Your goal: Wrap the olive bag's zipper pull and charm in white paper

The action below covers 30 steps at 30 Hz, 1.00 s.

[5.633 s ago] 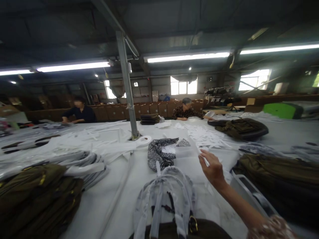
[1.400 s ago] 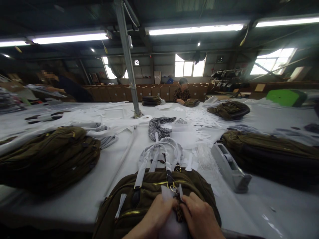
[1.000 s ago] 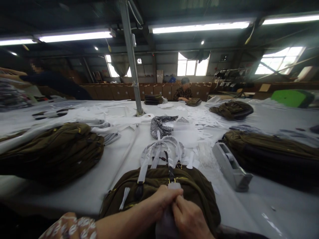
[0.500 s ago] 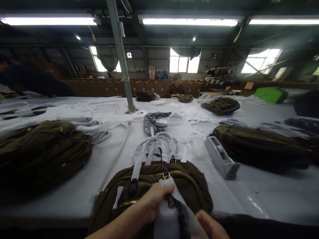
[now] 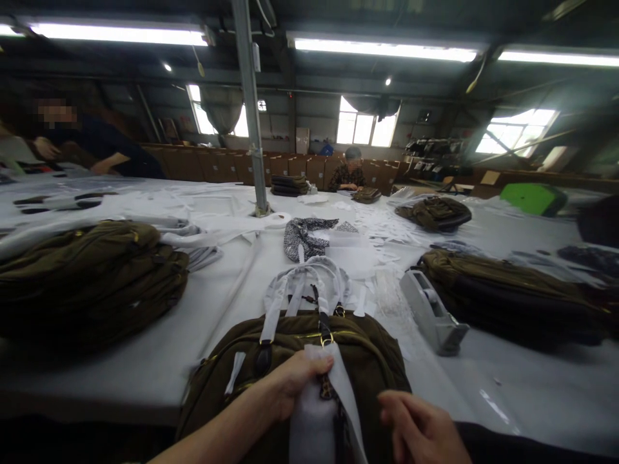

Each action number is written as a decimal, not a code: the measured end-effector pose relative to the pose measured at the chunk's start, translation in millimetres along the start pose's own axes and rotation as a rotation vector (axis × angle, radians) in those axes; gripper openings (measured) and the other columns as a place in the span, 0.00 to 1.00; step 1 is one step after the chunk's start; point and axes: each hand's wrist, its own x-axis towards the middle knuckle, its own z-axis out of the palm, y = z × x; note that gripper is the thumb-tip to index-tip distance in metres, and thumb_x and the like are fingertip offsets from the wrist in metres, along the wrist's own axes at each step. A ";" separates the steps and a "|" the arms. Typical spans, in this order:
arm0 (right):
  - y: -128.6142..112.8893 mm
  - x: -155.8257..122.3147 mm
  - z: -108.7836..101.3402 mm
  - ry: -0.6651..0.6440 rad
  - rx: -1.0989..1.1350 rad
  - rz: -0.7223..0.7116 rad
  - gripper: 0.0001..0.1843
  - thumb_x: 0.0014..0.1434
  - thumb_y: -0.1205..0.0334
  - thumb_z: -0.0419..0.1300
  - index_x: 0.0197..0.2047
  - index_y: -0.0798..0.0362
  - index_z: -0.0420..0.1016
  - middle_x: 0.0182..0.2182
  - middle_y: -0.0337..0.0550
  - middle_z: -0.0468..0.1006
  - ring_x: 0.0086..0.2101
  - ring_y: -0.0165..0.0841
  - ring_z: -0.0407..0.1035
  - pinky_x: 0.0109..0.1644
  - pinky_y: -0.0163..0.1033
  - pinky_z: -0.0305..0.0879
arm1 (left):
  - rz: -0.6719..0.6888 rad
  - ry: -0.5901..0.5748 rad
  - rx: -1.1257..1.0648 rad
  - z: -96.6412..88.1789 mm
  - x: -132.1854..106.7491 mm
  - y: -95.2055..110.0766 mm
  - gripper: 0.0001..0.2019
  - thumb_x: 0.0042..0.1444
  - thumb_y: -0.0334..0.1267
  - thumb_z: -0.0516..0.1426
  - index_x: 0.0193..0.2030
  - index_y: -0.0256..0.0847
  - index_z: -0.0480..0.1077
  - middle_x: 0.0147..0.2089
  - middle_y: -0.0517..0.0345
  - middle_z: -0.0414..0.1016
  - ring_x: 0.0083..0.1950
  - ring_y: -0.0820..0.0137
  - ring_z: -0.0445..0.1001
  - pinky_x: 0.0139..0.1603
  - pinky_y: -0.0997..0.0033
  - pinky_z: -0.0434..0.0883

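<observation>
An olive-green bag [image 5: 372,361] lies before me at the near table edge, its handles [image 5: 309,280] wrapped in white paper. My left hand [image 5: 294,380] is closed, pinching a white wrapping sheet [image 5: 316,419] against the bag's front, beside a patterned strap with a gold ring. My right hand [image 5: 423,428] hovers just right of the sheet with its fingers loosely curled, holding nothing.
A grey tape dispenser [image 5: 430,312] stands to the right. Stacks of olive bags lie at the left [image 5: 91,277] and right [image 5: 507,296]. A patterned cloth [image 5: 302,235] and clear sheets lie beyond. A steel post [image 5: 251,109] rises mid-table. Two other people work at the far side.
My right hand has let go of the white sheet and moved away to the right. My left hand still pinches it against the bag.
</observation>
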 end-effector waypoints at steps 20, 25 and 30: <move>-50.8 70.2 32.0 -0.342 0.169 0.274 0.12 0.48 0.56 0.58 0.32 0.54 0.63 0.08 0.29 0.64 0.08 0.23 0.54 0.08 0.24 0.44 | 0.391 -0.112 0.183 -15.9 -25.3 -19.4 0.25 0.36 0.47 0.66 0.40 0.32 0.74 0.35 0.50 0.77 0.38 0.61 0.74 0.39 0.69 0.68; -62.3 75.0 26.6 -0.433 0.143 0.233 0.10 0.47 0.56 0.57 0.25 0.55 0.66 0.09 0.32 0.65 0.07 0.21 0.53 0.07 0.24 0.43 | 0.445 0.147 0.027 -13.1 -17.3 -41.4 0.23 0.32 0.41 0.68 0.37 0.31 0.72 0.34 0.49 0.77 0.36 0.61 0.74 0.38 0.67 0.69; -63.8 82.9 24.5 -0.477 0.105 0.202 0.11 0.47 0.58 0.56 0.20 0.57 0.69 0.09 0.34 0.65 0.08 0.21 0.55 0.08 0.24 0.47 | 0.540 0.299 0.029 -3.0 -16.2 -52.2 0.17 0.36 0.40 0.64 0.34 0.31 0.73 0.30 0.52 0.77 0.34 0.62 0.73 0.35 0.71 0.69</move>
